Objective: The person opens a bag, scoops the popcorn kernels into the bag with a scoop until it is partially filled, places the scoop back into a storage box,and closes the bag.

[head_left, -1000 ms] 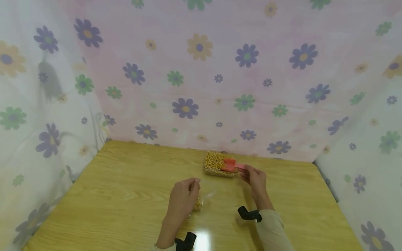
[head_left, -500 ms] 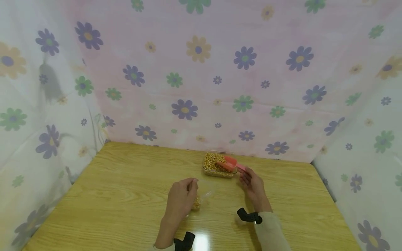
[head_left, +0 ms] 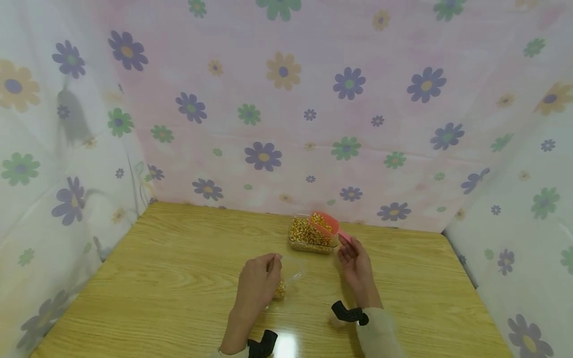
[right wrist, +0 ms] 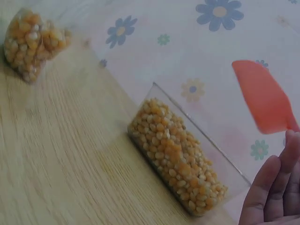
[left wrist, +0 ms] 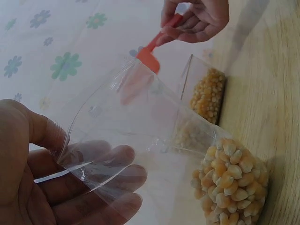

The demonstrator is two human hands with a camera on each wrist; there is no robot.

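A clear plastic bag [left wrist: 154,126] with corn kernels [left wrist: 229,183] in its bottom stands on the table. My left hand [head_left: 259,281] pinches the bag's rim between thumb and fingers, and the mouth gapes beside it. My right hand [head_left: 358,266] grips the handle of a red scoop [right wrist: 265,98], which carries a heap of kernels in the head view. The scoop is held just above a clear rectangular container [head_left: 312,247] of corn kernels, at its right side. In the right wrist view the scoop's underside hides its load.
The container stands near the back of the wooden table [head_left: 179,268], close to the flowered cloth backdrop [head_left: 309,164]. Similar cloth hangs at the left and right sides. Each wrist wears a black mount [head_left: 349,313].
The scoop has come up out of the kernels in the container and now holds a load. My right hand has turned and shifted slightly left. The left hand stays nearly still on the bag.
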